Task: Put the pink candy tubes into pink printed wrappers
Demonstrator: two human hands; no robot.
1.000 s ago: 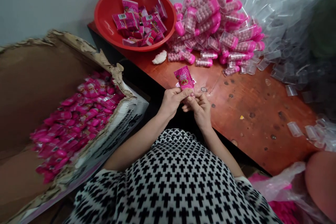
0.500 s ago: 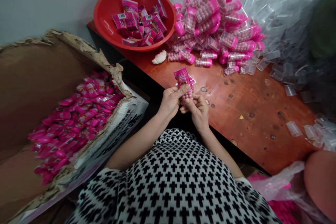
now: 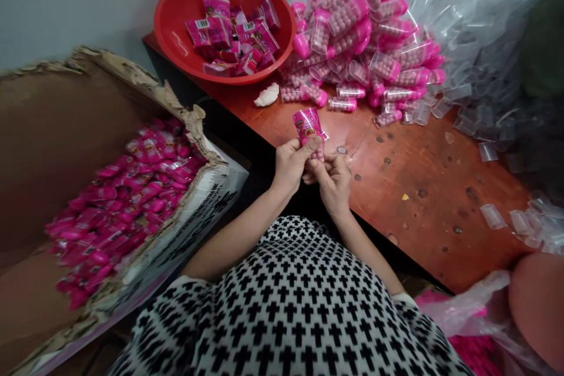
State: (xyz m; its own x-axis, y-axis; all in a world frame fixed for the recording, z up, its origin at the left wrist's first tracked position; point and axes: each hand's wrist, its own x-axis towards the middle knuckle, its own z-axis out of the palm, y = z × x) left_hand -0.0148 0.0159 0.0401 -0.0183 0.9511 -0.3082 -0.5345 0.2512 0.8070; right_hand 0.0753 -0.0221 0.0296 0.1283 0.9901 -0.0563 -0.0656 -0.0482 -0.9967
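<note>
A pink printed candy packet point(image 3: 308, 122), with small pink balls showing at its lower end, is held upright between both hands above the near edge of the table. My left hand point(image 3: 291, 165) pinches its middle, thumb across the front. Lower down, my right hand point(image 3: 333, 185) grips the bottom end between thumb and fingers. A white edge shows behind the packet on the right; what it belongs to is unclear. Beyond my hands, many clear tubes point(image 3: 348, 17) with pink caps and pink balls inside lie in a heap.
A red bowl point(image 3: 176, 47) with pink packets stands at the back left of the brown table point(image 3: 396, 188). Beside it lies a crumpled white scrap point(image 3: 267, 95). An open cardboard box point(image 3: 211, 188) of pink packets is at left. Empty clear tubes point(image 3: 492, 217) lie at right.
The packet has turned slightly and its printed top looks wider and smoother. My left thumb has slid a little lower and to the right. Both hands keep their hold.
</note>
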